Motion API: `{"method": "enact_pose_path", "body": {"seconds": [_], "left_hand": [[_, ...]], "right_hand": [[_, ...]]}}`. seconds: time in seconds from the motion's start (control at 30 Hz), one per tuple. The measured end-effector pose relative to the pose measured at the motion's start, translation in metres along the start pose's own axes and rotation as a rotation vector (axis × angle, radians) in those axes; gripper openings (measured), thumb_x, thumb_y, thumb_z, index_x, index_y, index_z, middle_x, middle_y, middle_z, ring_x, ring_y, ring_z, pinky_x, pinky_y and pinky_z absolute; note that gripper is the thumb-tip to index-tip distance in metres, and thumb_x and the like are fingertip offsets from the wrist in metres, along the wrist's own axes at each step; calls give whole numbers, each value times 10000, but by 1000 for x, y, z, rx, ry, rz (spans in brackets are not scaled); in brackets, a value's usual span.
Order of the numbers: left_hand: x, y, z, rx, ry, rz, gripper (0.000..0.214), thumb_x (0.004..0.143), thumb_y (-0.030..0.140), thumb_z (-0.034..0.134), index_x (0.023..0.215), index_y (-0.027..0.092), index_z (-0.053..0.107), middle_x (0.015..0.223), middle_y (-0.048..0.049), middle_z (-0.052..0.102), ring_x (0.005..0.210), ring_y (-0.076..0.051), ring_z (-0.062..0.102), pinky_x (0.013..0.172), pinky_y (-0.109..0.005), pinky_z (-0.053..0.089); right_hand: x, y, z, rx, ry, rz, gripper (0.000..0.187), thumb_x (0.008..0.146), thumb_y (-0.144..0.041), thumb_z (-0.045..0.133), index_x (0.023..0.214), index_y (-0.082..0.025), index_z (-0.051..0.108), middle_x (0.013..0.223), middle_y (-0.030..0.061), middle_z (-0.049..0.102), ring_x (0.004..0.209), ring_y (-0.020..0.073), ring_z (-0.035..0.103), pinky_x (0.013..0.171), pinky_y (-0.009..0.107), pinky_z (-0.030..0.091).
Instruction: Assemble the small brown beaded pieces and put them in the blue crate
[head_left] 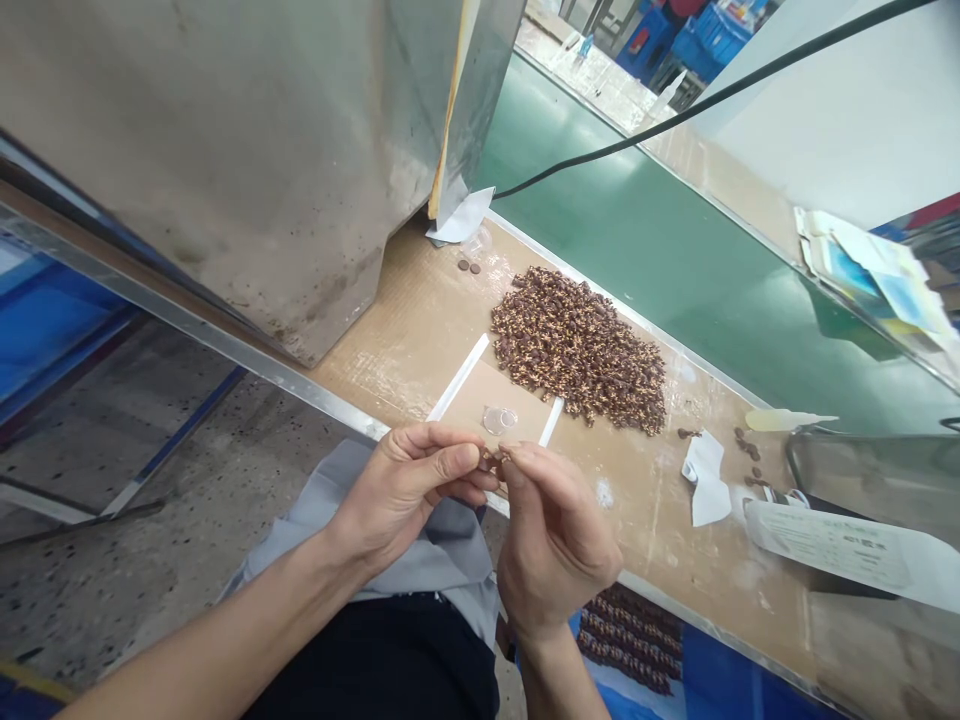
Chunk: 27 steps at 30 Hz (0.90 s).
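Bead pile [577, 350] on cardboard bench top [405, 350], conveyor belt [645, 210] behind it

body: bare hands [480, 490] | forearms: bare [225, 640] | lap: grey cloth [292, 530], probably an apron, view poor | legs: black trousers [382, 660]

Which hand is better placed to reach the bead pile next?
Probably the right hand: it sits nearer the brown bead pile than the left hand, though both pinch a small brown piece.
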<state>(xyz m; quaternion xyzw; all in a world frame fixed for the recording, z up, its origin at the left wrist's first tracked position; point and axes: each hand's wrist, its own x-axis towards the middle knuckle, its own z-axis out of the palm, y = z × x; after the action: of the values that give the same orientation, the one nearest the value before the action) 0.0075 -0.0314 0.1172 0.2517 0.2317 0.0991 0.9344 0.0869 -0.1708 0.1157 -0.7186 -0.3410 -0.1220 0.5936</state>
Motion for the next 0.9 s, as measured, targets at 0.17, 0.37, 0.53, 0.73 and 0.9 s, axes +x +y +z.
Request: {"method": "enact_pose_path", "body": {"seconds": [0.17, 0.37, 0.53, 0.73, 0.9], "left_hand": [[-3, 1, 3, -3, 46, -26, 335, 769, 401, 1193, 929, 200, 979, 836, -48, 929, 732, -154, 900, 706, -160, 732], [-4, 5, 4, 15, 37, -43, 331, 781, 419, 1187, 923, 204, 979, 848, -50, 932, 743, -146, 897, 699, -147, 722], [-6, 7, 4, 43, 45, -26, 303, 802, 405, 1176, 926, 209, 981, 861, -56, 934, 760, -146, 898, 718, -147, 725], [-8, 9, 7, 87, 74, -5, 318, 788, 408, 1181, 920, 200, 980, 860, -57, 931, 751, -144, 886, 715, -152, 724], [-10, 8, 11, 119, 101, 18, 319, 790, 415, 1177, 904, 200, 970, 849, -53, 924, 750, -144, 882, 724, -158, 724]], "right_hand": [[-4, 5, 2, 5, 9, -25, 310, 1097, -43, 862, 1271, -295, 906, 1160, 20, 926, 1028, 244, 911, 945, 414, 795], [-1, 3, 0, 19, 2, -11, 296, 1101, -53, 859, 1258, -300, 906, 1148, 15, 926, 1025, 246, 914, 930, 407, 795], [0, 0, -1, -2, -17, -37, 322, 1098, -42, 860, 1284, -300, 906, 1182, 23, 926, 1033, 248, 912, 919, 405, 795], [0, 1, -3, -47, -19, -113, 385, 1086, -14, 867, 1330, -310, 894, 1218, 23, 927, 1036, 242, 912, 908, 398, 791], [-2, 1, -2, -17, -23, -54, 325, 1090, -54, 880, 1280, -316, 908, 1175, 28, 928, 1022, 250, 908, 914, 412, 785]]}}
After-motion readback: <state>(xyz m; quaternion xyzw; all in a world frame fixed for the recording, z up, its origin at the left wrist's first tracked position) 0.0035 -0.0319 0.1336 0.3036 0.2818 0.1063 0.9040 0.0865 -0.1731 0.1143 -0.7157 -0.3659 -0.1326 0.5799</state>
